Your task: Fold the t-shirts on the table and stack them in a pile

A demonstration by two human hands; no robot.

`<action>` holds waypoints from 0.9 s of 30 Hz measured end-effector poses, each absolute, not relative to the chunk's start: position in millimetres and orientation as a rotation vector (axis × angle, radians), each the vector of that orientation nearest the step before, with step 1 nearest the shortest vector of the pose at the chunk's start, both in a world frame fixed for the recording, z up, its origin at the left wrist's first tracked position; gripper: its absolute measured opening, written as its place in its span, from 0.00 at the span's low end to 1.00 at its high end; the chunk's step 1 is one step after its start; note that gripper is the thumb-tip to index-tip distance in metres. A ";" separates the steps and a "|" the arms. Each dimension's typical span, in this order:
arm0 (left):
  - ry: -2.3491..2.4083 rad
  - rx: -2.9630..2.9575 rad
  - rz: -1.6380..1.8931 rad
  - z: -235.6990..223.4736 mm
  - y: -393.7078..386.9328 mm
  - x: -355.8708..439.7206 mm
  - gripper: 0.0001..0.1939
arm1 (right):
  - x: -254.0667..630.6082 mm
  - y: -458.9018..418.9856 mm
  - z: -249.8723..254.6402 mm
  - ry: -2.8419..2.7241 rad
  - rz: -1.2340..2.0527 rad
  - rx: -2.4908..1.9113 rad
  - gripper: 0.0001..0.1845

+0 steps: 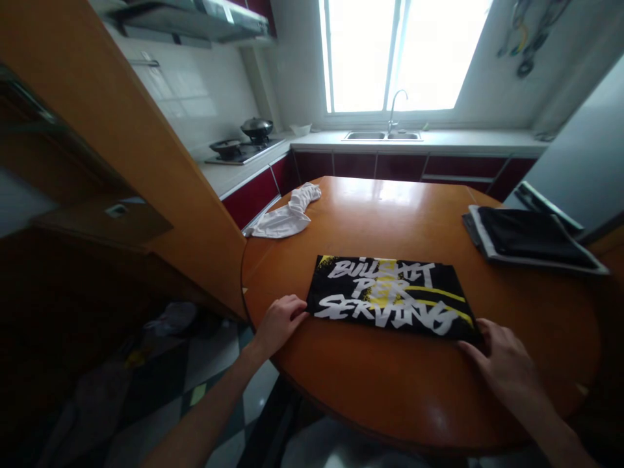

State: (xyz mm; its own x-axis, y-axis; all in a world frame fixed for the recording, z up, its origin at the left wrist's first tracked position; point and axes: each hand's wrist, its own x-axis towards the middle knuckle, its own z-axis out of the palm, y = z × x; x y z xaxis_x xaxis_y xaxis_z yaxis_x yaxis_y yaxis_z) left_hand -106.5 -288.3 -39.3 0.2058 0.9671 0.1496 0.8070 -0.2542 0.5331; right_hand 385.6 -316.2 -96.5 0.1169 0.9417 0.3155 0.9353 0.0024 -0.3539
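A folded black shirt with white and yellow lettering lies flat on the round wooden table. My left hand rests at the shirt's near left corner, fingers curled and touching its edge. At the near right corner my right hand lies with fingertips on the cloth's edge, fingers held together and bent slightly. Neither hand lifts the shirt.
A crumpled white cloth lies at the table's far left edge. A folded dark garment stack sits at the far right. Behind are a counter with a stove, a sink under a window, and a wooden partition on the left.
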 end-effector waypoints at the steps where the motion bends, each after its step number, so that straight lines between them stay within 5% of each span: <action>1: 1.647 2.146 0.663 -38.2 -287.3 -106.6 0.07 | 386.4 -319.2 -96.2 -1.789 0.069 -1.935 0.25; 6: 1.635 2.129 0.696 -31.4 -281.6 -115.0 0.07 | 380.2 -316.8 -81.0 -1.675 0.251 -1.924 0.15; 14: 1.637 2.021 0.671 -35.7 -285.6 -132.5 0.10 | 386.4 -316.2 -79.6 -1.702 0.265 -1.916 0.13; 23: 1.624 2.195 0.860 -22.9 -253.1 -93.7 0.19 | 349.8 -303.9 -56.5 -1.796 0.049 -1.761 0.22; 27: 1.558 2.441 0.553 -53.7 -237.2 -74.3 0.26 | 319.1 -294.2 -73.0 -2.017 0.022 -1.728 0.30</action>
State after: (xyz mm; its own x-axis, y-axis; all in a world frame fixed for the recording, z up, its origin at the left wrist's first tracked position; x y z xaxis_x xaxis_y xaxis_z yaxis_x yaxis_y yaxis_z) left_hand -74.3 -237.2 -53.7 0.3770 0.9030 0.2060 0.8310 -0.4280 0.3553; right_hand 319.1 -294.2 -73.0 -0.0864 0.9349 0.3444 0.9273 0.2019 -0.3153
